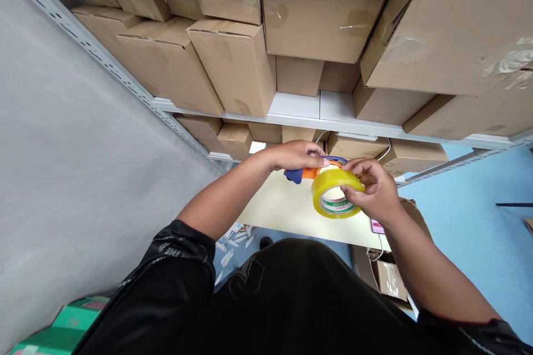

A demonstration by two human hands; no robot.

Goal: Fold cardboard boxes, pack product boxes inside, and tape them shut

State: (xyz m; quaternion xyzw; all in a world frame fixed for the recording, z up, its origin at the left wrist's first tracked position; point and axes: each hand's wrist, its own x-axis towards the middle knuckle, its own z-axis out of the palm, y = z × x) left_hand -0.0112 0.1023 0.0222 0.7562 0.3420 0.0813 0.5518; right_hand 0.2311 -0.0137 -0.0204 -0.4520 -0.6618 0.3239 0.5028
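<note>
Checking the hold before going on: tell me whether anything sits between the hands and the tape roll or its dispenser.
Nothing visible does. The right hand already grips the yellow tape roll, and the left hand grips the orange and blue dispenser beside it.

The left hand [297,155] hid most of the tape dispenser [306,173]; the tape roll's [335,194] label was too small to read, and fingers [353,195] covered its right side.
</note>
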